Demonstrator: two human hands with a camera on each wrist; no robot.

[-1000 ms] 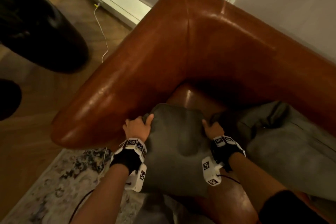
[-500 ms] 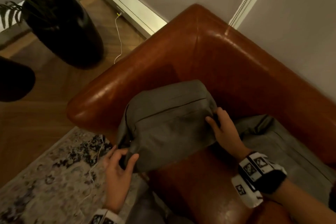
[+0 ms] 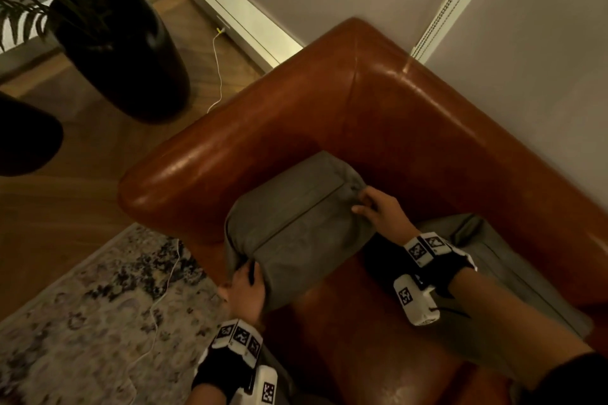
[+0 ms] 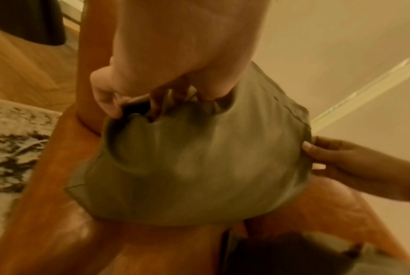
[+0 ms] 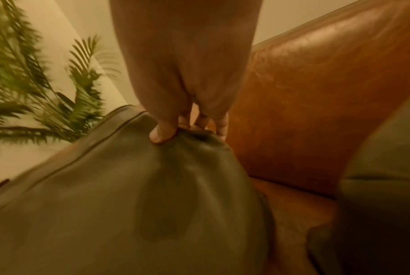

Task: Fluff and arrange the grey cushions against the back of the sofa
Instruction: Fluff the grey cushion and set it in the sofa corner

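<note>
A grey cushion (image 3: 296,227) leans against the armrest in the corner of the brown leather sofa (image 3: 394,128). My left hand (image 3: 245,289) grips its near lower corner, fingers bunching the fabric (image 4: 166,104). My right hand (image 3: 378,210) pinches the far corner, thumb on top and fingers curled behind (image 5: 175,130). A second grey cushion (image 3: 487,260) lies flatter on the seat to the right, partly under my right forearm.
A black plant pot (image 3: 121,52) with palm fronds stands on the wood floor left of the sofa. A white cable (image 3: 217,76) runs along the floor onto a patterned rug (image 3: 82,322). The wall (image 3: 526,43) is right behind the backrest.
The cushion has been turned and moved against the armrest. My left hand shifted from the cushion's side to its near lower corner, and my right hand now holds the far corner.
</note>
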